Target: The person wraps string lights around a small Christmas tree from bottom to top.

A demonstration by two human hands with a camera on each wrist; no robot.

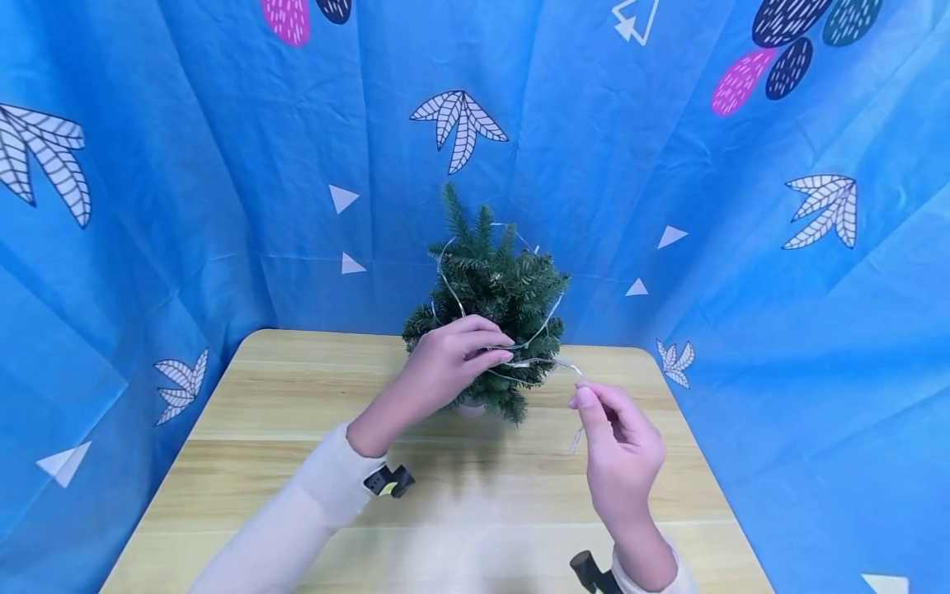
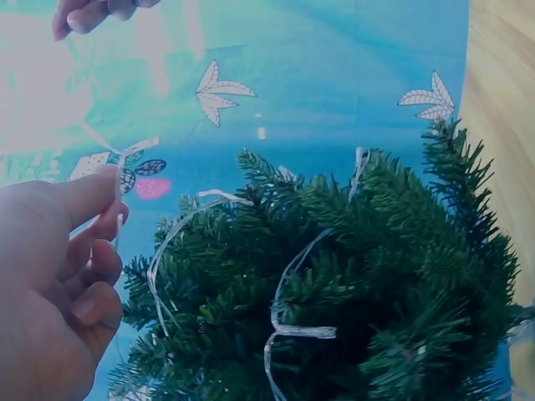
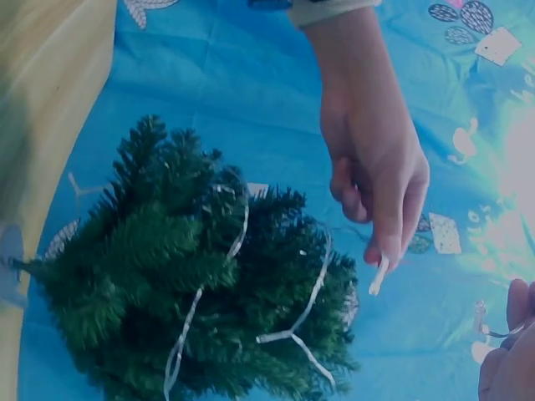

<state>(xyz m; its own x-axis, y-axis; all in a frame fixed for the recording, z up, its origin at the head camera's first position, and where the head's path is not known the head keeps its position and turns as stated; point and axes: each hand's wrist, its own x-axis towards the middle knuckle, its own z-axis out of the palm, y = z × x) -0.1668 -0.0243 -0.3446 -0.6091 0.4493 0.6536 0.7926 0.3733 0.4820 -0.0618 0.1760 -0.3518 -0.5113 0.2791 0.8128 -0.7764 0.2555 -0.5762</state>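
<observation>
A small green artificial Christmas tree (image 1: 505,289) stands at the back of the wooden table (image 1: 326,454). Clear string lights (image 1: 449,285) loop around its branches. At the front of the tree, my left hand (image 1: 445,359) pinches the strand between thumb and fingertips; in the left wrist view that hand (image 2: 58,284) grips the wire beside a small bulb. To the right of the tree, my right hand (image 1: 623,450) pinches a loose stretch of the same strand, a short tail hanging below the fingers. The right wrist view shows the right hand (image 3: 508,342) only partly.
Blue patterned cloth (image 1: 594,148) surrounds the table at the back and both sides, close behind the tree. The tree's pale base (image 1: 471,408) is mostly hidden by branches and the left arm. Black devices (image 1: 389,481) sit on both wrists.
</observation>
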